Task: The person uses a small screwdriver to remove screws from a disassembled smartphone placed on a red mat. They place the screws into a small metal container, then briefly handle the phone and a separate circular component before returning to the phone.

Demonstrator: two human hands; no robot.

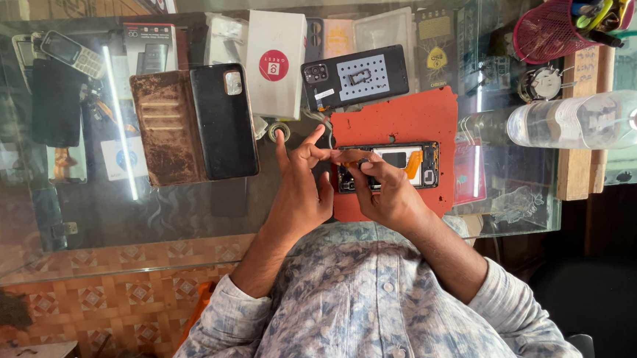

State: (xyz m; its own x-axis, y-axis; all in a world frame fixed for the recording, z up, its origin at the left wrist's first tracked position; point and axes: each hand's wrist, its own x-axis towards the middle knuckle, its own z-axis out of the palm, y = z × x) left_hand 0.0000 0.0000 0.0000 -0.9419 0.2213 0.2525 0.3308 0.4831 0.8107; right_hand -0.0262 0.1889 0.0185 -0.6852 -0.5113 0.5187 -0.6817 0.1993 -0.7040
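Observation:
An opened black phone (402, 164) with its insides showing lies on a red work mat (410, 118) on a glass counter (184, 211). My left hand (299, 189) grips the phone's left end with thumb and forefinger, the other fingers spread upward. My right hand (390, 194) rests on the same end, its thumb and forefinger pinched on something small inside the phone, too small to make out. The phone's black back cover (356, 76) lies just beyond the mat's far edge.
A brown and black wallet case (193, 123) lies open to the left, beside a white box (274, 62) and a small tape roll (279, 131). A clear bottle (580, 121) lies at the right, near a pink mesh pen holder (552, 31). A keypad phone (72, 52) sits far left.

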